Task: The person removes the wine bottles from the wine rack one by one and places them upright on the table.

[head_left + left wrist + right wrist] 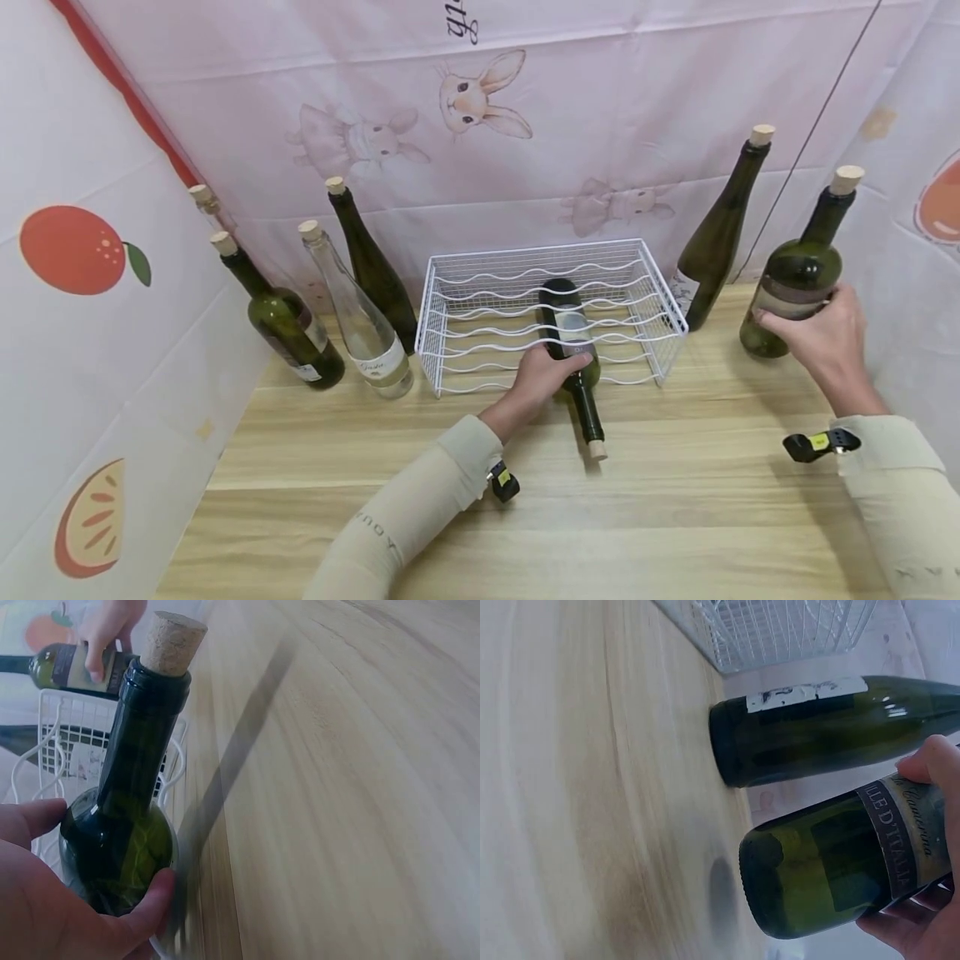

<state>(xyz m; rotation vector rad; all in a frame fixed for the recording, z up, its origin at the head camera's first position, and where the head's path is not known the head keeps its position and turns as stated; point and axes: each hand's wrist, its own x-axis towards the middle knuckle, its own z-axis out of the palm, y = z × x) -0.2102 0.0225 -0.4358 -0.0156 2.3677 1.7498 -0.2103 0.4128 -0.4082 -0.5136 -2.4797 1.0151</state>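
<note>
A dark green wine bottle (585, 408) with a cork lies in the white wire rack (665, 287), its neck sticking out over the front. My left hand (542, 375) grips this bottle near its shoulder; thumb and fingers lie on either side of the glass (120, 847) in the left wrist view. Off to the right, my right hand (828, 337) holds a second corked green wine bottle (804, 265) around its labelled body, roughly upright. In the right wrist view that bottle's base (769, 892) appears slightly off the table, with a shadow apart from it.
Between the rack and my right hand stands a tall green bottle (712, 242). Left of the rack are a green bottle (375, 275), a clear bottle (360, 325), another green bottle (296, 333) and a clear one (217, 212) behind. Printed cloth (525, 183) hangs around the wooden table (675, 500).
</note>
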